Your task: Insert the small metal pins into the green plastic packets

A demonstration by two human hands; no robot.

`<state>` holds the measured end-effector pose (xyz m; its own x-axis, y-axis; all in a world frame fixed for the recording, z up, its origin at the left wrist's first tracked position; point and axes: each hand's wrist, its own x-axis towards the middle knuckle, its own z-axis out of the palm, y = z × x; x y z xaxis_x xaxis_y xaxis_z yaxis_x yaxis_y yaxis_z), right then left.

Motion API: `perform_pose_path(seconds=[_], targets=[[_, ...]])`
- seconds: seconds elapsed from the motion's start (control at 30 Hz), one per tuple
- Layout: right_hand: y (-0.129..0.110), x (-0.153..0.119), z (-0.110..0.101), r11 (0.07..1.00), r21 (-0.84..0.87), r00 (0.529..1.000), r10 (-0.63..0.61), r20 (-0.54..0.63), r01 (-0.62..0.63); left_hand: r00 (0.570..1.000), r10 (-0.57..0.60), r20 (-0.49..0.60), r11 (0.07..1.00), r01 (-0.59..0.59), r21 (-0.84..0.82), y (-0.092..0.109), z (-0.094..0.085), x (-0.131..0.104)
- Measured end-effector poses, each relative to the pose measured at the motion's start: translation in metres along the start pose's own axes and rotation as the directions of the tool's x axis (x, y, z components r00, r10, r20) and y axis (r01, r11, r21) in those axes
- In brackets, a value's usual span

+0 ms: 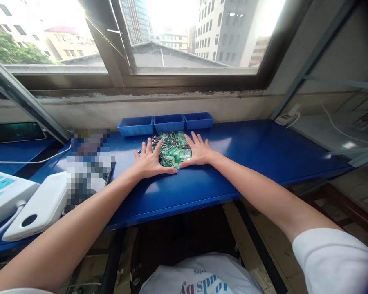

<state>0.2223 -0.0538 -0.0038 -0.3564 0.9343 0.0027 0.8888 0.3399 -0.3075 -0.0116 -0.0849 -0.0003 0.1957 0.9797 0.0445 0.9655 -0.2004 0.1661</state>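
A heap of small green circuit boards and dark metal pins [173, 152] lies on the blue table [248, 151]. Against its left side rests my left hand [150, 160], fingers spread and thumb stretched along the front edge. My right hand [199, 151] is at the heap's right side, its fingers also apart and its thumb toward the left thumb. Both hands touch the edges of the heap, and neither grips anything. Part of the heap's left side is hidden behind my left fingers.
Three blue bins [169, 123] stand in a row behind the heap, before the window wall. At the left are a white power bank [39, 208], a power strip [9, 194], cables, a phone [16, 132] and a pixelated area. Metal shelf posts rise on both sides.
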Motion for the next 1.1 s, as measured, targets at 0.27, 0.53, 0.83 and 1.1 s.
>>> perform_pose_path(seconds=[0.27,0.53,0.83,1.1], targets=[[-0.008,0.026,0.001,0.997,0.039,0.998,-0.061,-0.026,0.062,0.996,0.089,-0.025,0.995,-0.090,-0.045,0.005,-0.002,0.018],[-0.010,0.039,0.004,0.977,0.075,0.966,-0.181,-0.182,0.197,0.972,0.187,-0.139,0.981,-0.192,-0.023,0.002,0.000,0.036],[0.000,0.052,-0.001,0.969,0.018,0.962,-0.241,-0.126,0.246,0.920,0.388,-0.050,0.918,-0.391,-0.064,0.005,-0.011,0.059],[0.018,0.039,-0.012,0.956,0.005,0.950,-0.292,-0.111,0.294,0.961,0.149,-0.234,0.822,-0.252,-0.511,-0.008,-0.021,0.076]])
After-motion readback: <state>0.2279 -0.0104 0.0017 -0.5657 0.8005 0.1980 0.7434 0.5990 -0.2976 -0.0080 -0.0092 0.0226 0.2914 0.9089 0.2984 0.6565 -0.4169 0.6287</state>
